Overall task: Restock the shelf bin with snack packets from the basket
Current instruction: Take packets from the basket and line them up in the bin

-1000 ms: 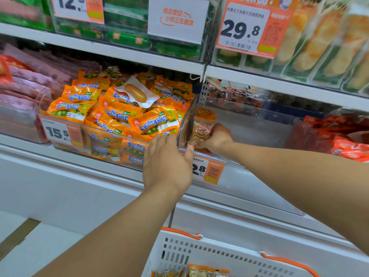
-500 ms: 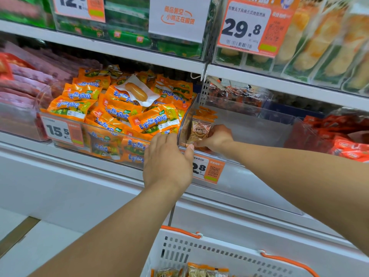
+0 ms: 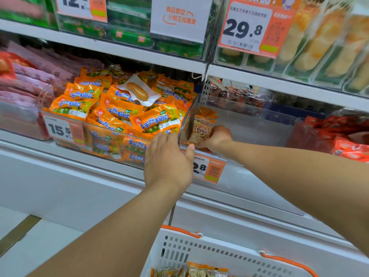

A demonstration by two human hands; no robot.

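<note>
Single view, head-mounted, wide-angle. It looks forward and down at a shop shelf face from close range, angled slightly toward the left. The clear shelf bin [image 3: 239, 124] sits near frame centre; the upper shelf edge [image 3: 111, 47] crosses the top, bowed by lens distortion. Both forearms enter from the near bottom edge and reach the far shelf. The white basket [image 3: 215, 254] is cut off at the bottom, directly beneath the camera. Floor shows lower left. No second view shares the scene.

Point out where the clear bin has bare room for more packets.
Free: the clear bin right of the upright packets the right hand holds, up to its right wall. Crowded: the orange packets' bin by the left hand.
</note>
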